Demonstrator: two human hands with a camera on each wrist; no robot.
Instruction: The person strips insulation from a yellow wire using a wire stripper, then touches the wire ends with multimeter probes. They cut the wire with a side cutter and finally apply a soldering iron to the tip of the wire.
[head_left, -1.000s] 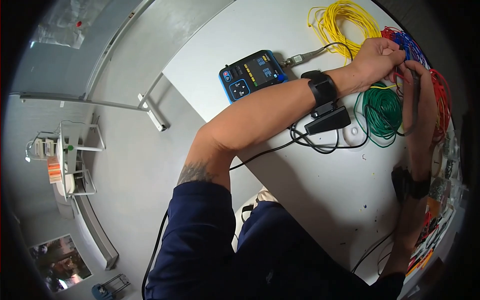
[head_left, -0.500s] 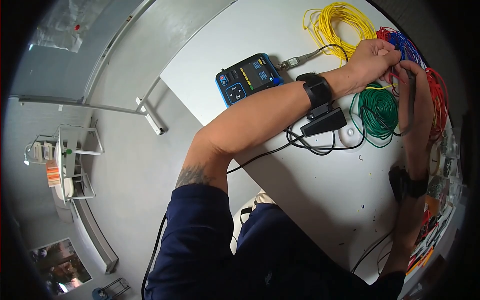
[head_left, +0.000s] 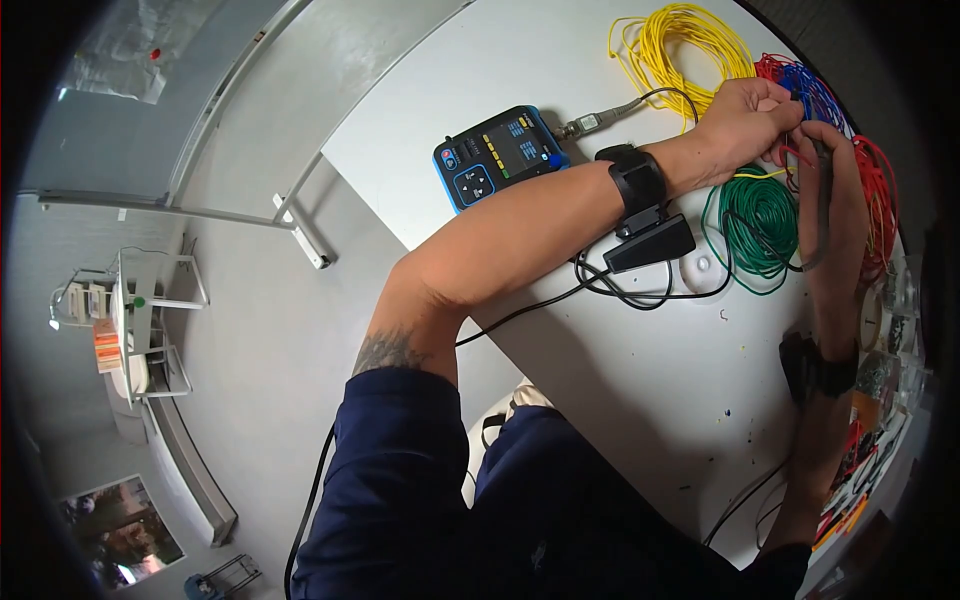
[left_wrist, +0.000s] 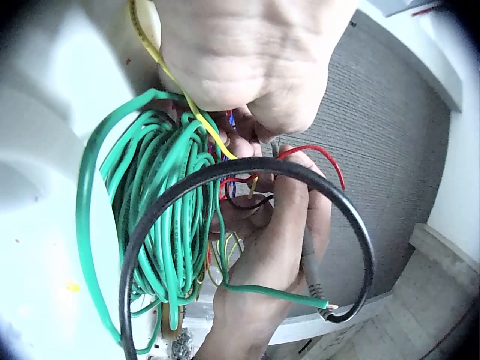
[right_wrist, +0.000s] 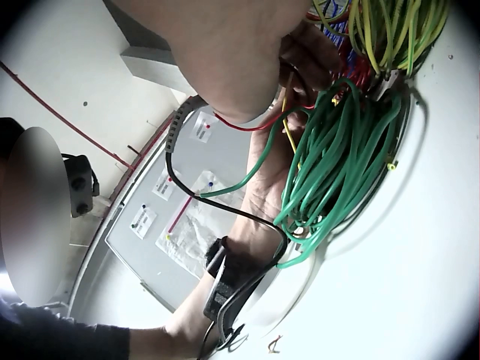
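Observation:
My left hand [head_left: 745,125] has its fingers curled at the ends of thin wires, beside the blue wire bundle [head_left: 815,95]; the exact pinch is hidden. Just below it, my right hand [head_left: 840,190] grips a grey probe [head_left: 823,190], whose ribbed cable end shows in the left wrist view [left_wrist: 313,281]. The two hands' fingertips meet closely. A red wire [left_wrist: 324,154] and a yellow wire [left_wrist: 180,86] run beside the fingers. Against the hands lies a green wire coil [head_left: 760,225], also seen in the right wrist view [right_wrist: 341,161].
A yellow wire coil [head_left: 680,45] and a blue-edged handheld meter [head_left: 510,150] with a connector [head_left: 590,122] lie on the white table [head_left: 640,350]. Red wires [head_left: 880,190] lie past the right hand. Pens and small boxes line the right edge. Black cables cross near the wrists.
The whole head view has shifted slightly. Both hands stay together at the wires, with little visible movement.

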